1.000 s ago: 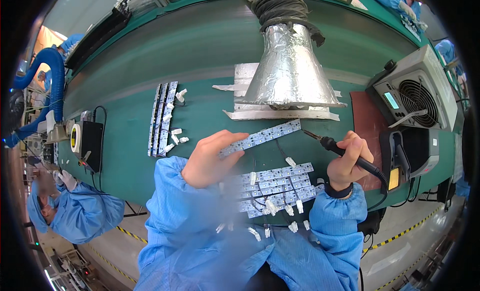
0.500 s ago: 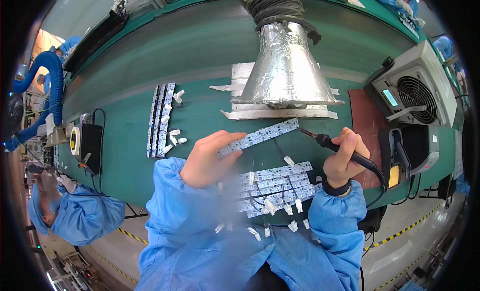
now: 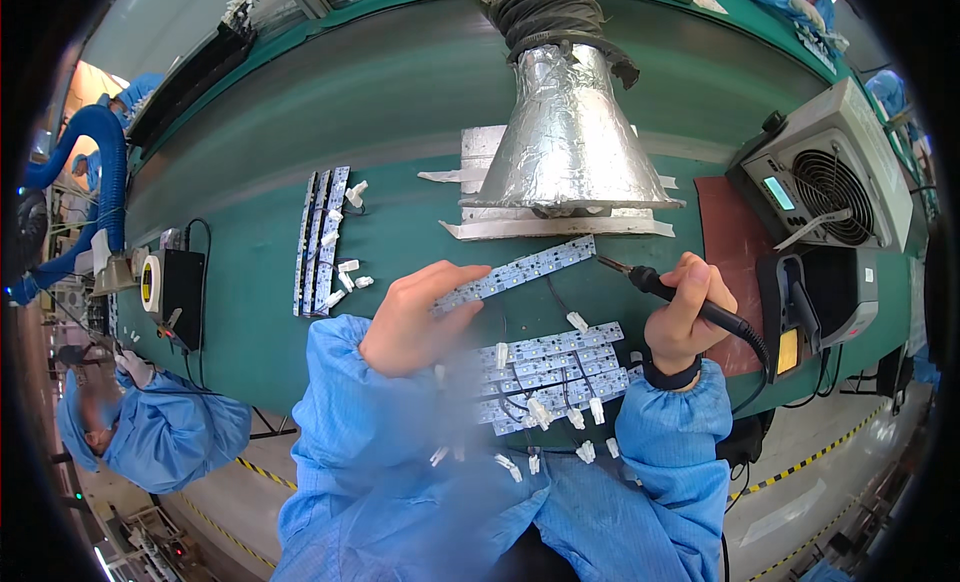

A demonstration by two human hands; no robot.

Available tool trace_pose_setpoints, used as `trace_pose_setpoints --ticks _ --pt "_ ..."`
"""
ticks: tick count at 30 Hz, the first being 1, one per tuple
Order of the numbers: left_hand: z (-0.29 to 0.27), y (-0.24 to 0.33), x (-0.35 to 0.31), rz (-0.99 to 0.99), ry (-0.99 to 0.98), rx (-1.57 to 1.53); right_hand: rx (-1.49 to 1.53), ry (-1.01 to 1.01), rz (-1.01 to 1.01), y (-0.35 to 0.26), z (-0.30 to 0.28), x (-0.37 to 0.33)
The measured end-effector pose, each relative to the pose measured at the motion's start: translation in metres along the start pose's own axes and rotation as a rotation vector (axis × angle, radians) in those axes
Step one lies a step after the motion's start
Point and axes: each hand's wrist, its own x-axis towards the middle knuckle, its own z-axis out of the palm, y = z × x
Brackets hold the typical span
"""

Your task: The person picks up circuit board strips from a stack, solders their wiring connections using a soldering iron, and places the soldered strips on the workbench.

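Note:
My left hand (image 3: 415, 320) pinches the left end of an LED circuit board strip (image 3: 540, 266), held tilted with its right end higher. A wire with a white connector (image 3: 577, 322) hangs below the strip. In my right hand (image 3: 690, 312) is a black soldering iron (image 3: 650, 282), gripped like a pen. Its tip is close to the strip's right end; whether they touch I cannot tell. Just below, several more LED strips (image 3: 560, 367) with wires and white plugs lie side by side near my body, partly hidden by my left sleeve and a blur.
A foil-covered fume hood (image 3: 575, 142) stands beyond the strip. More LED strips (image 3: 322, 242) lie at left, near a black box (image 3: 178, 292). A fan unit (image 3: 830, 172) and soldering station (image 3: 825, 297) occupy the right, by a brown mat (image 3: 725, 232). A co-worker (image 3: 165, 427) sits far left.
Almost nothing differs. Both hands keep their grips, and the strip and soldering iron have shifted only very slightly in the picture.

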Motion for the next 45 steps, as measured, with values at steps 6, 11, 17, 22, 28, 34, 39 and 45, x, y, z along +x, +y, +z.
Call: trace_pose_setpoints --ticks 6,11,17,22,28,34,39,45 --pt "-0.001 0.001 -0.001 -0.002 -0.001 0.007 0.054 0.166 -0.002 0.008 -0.002 0.003" --pt "0.000 0.003 -0.001 0.019 0.024 0.002 0.127 0.306 0.049 0.017 -0.016 0.019" --pt "-0.008 0.006 -0.009 -0.132 0.046 -0.067 0.075 0.299 0.086 0.018 -0.016 0.020" --pt "-0.040 0.036 -0.047 -0.408 0.184 -0.407 0.106 0.353 0.137 0.026 -0.024 0.018" --pt "-0.075 0.001 -0.115 -0.346 0.581 -0.178 0.138 0.311 0.135 0.022 -0.023 0.017" --pt "-0.100 -0.077 -0.110 -0.367 0.943 -0.244 0.129 0.284 0.134 0.022 -0.019 0.015" --pt "-0.096 -0.127 -0.100 -0.392 0.792 0.142 0.137 0.274 0.150 0.024 -0.019 0.015" --pt "-0.101 -0.122 -0.097 -0.283 0.646 0.083 0.122 0.255 0.138 0.017 -0.019 0.015"
